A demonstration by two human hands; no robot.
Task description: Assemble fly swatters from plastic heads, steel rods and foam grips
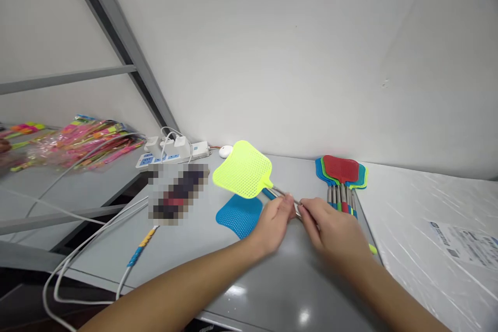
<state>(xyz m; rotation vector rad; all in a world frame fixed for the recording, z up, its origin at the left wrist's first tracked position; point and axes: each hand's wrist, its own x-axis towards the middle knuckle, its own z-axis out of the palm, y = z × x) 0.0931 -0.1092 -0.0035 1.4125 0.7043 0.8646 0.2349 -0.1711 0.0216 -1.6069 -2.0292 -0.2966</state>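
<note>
My left hand (277,219) is closed on the metal rod of a yellow fly swatter (244,170), a little below its mesh head. Farther down the same rod, my right hand (330,223) grips it, fingers wrapped round; the handle end is hidden. Below the yellow head lies a blue fly swatter (239,216) on the grey table, partly covered by my left hand. Its rod runs under my hands, and I cannot tell whether they touch it. To the right, several fly swatters (341,168) lie stacked, red on top, with blue, green and yellow ones beneath.
Power strips (200,150) with white plugs stand at the back left, and white cables (73,254) loop over the table's left side. A blurred-out object (179,194) lies nearby. Colourful bagged items (93,142) rest on the left shelf. Plastic-wrapped white board (439,218) borders the right.
</note>
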